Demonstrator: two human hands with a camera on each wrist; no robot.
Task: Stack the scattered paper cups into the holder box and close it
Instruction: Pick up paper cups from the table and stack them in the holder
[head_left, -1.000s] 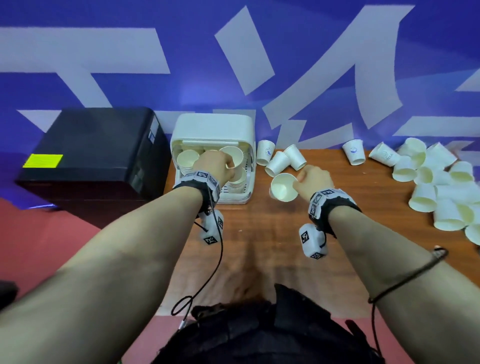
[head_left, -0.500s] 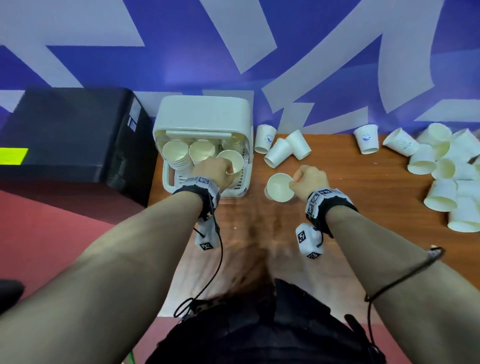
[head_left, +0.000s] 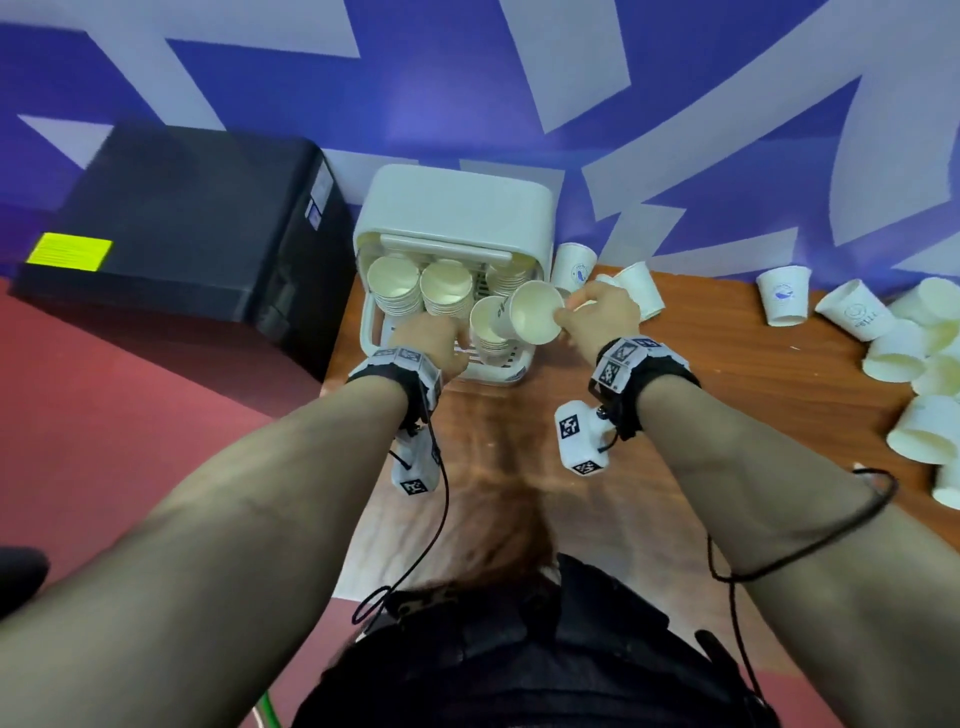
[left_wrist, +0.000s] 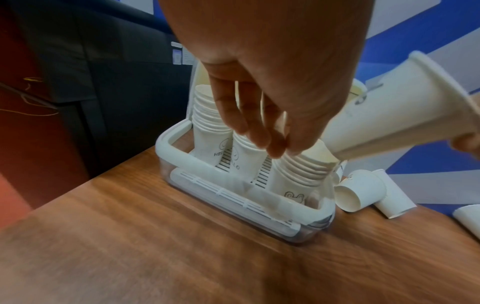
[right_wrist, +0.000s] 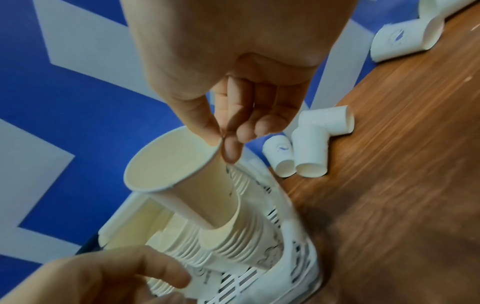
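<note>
The white holder box (head_left: 452, 218) stands at the far left of the wooden surface (head_left: 675, 395), lid up, holding four stacks of cups (head_left: 447, 291). The right hand (head_left: 597, 322) pinches a tilted paper cup (head_left: 530, 319) by its rim, its base entering the near right stack. The left hand (head_left: 431, 348), fingers loose, touches that stack.

In the head view, our left hand (head_left: 434, 347) covers the near rim of the white plastic holder box (head_left: 452, 208), and our right hand (head_left: 602, 317) hides part of the loose white paper cups (head_left: 639, 288) behind it. The heap of white paper cups (head_left: 914, 364) at the far right runs off the frame edge. The black cabinet's yellow label (head_left: 69, 251) is too small for us to read. In the right wrist view, the brown wooden tabletop (right_wrist: 389, 205) is smeared with blur.
</note>
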